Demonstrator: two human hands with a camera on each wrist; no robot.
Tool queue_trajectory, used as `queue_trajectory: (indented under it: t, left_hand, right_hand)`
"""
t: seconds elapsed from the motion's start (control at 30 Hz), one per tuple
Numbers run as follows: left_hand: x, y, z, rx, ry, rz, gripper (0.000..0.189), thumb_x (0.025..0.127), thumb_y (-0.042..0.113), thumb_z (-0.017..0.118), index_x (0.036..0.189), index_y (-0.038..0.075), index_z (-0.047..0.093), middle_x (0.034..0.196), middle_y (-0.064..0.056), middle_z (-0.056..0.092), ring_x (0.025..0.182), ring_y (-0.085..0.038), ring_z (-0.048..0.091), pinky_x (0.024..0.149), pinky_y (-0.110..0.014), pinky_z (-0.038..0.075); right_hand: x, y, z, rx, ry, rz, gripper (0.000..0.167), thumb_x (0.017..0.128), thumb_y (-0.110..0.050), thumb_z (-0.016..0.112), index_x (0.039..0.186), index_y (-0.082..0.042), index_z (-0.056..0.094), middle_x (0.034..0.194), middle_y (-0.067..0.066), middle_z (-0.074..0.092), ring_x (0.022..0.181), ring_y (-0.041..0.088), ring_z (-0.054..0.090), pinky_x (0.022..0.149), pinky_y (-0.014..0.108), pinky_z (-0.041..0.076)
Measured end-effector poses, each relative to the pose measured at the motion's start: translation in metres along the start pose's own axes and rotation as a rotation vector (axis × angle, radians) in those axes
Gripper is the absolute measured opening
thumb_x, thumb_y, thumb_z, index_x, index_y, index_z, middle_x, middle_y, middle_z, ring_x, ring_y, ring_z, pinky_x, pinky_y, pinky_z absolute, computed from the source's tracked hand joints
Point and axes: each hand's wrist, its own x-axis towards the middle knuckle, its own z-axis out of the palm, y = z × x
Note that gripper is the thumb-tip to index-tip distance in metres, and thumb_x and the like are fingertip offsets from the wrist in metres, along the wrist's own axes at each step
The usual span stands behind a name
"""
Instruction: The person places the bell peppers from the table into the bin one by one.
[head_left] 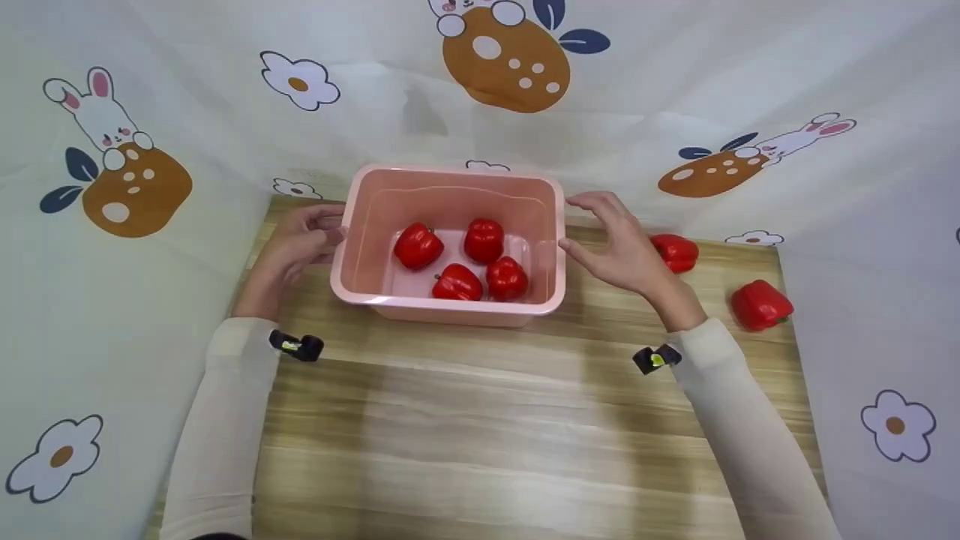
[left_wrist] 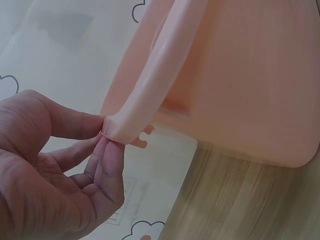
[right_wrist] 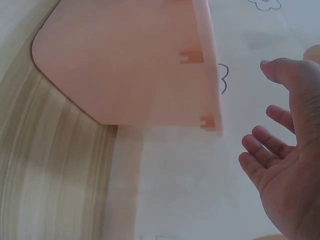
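A pink plastic bin [head_left: 465, 199] stands toward the back of the table with several red bell peppers [head_left: 418, 246] inside. At its left side my left hand [head_left: 296, 244] holds the rim. The left wrist view shows thumb and fingers pinching the end of the pink rim [left_wrist: 155, 65]. My right hand [head_left: 622, 251] is beside the bin's right side, fingers spread and thumb toward the rim. In the right wrist view a gap separates that hand [right_wrist: 290, 165] from the bin wall [right_wrist: 130, 65], and nothing is in its fingers.
Two more red bell peppers lie outside the bin on the right: one pepper [head_left: 679, 253] behind my right hand, another pepper [head_left: 760, 305] near the table's right edge. A wood-grain table [head_left: 480, 420] extends in front. Printed cloth [head_left: 360, 127] hangs around the back and sides.
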Motion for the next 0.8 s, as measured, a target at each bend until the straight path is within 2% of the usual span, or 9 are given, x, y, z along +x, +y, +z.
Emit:
queue_trajectory:
  t: [0.1,0.2,0.4,0.57,0.6,0.7,0.8]
  left_hand:
    - [0.000,-0.001,0.001,-0.030,-0.012,0.000,0.059,0.101,-0.001,0.054,0.159,0.000,0.042,0.132,-0.015,0.060,0.088,-0.006,0.073,0.079,-0.026,0.069]
    - [0.000,0.000,0.000,-0.019,-0.013,-0.001,0.057,0.102,0.002,0.055,0.158,0.000,0.044,0.130,-0.014,0.062,0.089,-0.007,0.074,0.080,-0.027,0.069]
    - [0.001,-0.001,-0.001,0.005,-0.006,-0.012,0.057,0.103,0.003,0.055,0.159,0.002,0.044,0.137,-0.019,0.060,0.092,-0.008,0.073,0.082,-0.027,0.069]
    - [0.003,-0.004,-0.002,0.018,-0.011,-0.028,0.057,0.104,0.004,0.055,0.160,0.005,0.044,0.138,-0.017,0.058,0.094,-0.008,0.071,0.085,-0.028,0.068]
    - [0.002,-0.004,-0.002,0.018,-0.009,-0.030,0.057,0.103,0.004,0.054,0.160,0.005,0.044,0.137,-0.015,0.059,0.094,-0.008,0.071,0.085,-0.028,0.068]
    - [0.002,-0.004,-0.003,0.005,-0.009,-0.025,0.057,0.103,0.003,0.053,0.159,0.004,0.044,0.136,-0.015,0.060,0.094,-0.007,0.072,0.086,-0.028,0.068]
    - [0.001,-0.002,-0.002,0.000,-0.009,-0.017,0.057,0.103,0.003,0.054,0.159,0.004,0.044,0.136,-0.015,0.059,0.094,-0.007,0.072,0.085,-0.028,0.068]
  right_hand:
    - [-0.008,0.006,-0.005,0.002,0.027,0.006,0.062,0.093,-0.029,0.082,0.148,-0.014,0.057,0.149,0.009,0.057,0.141,0.028,0.054,0.122,0.057,0.049]
    - [-0.015,0.013,-0.010,-0.002,0.053,0.009,0.062,0.092,-0.025,0.083,0.147,-0.012,0.058,0.148,0.010,0.058,0.140,0.029,0.055,0.121,0.058,0.049]
    - [-0.027,0.026,-0.019,-0.006,0.084,0.040,0.063,0.093,-0.026,0.082,0.148,-0.010,0.057,0.149,0.013,0.057,0.140,0.032,0.055,0.121,0.059,0.049]
    - [-0.036,0.036,-0.028,0.010,0.107,0.062,0.062,0.094,-0.021,0.081,0.149,-0.008,0.056,0.150,0.014,0.056,0.140,0.034,0.055,0.124,0.058,0.046]
    - [-0.038,0.037,-0.030,0.011,0.111,0.067,0.062,0.094,-0.021,0.081,0.149,-0.009,0.056,0.150,0.014,0.056,0.141,0.033,0.054,0.125,0.055,0.046]
    - [-0.044,0.042,-0.035,0.026,0.128,0.084,0.062,0.094,-0.021,0.080,0.150,-0.009,0.055,0.151,0.012,0.056,0.141,0.032,0.054,0.127,0.032,0.044]
    - [-0.051,0.046,-0.041,0.047,0.149,0.109,0.061,0.095,-0.019,0.079,0.150,-0.011,0.055,0.151,0.011,0.056,0.140,0.031,0.054,0.117,0.009,0.040]
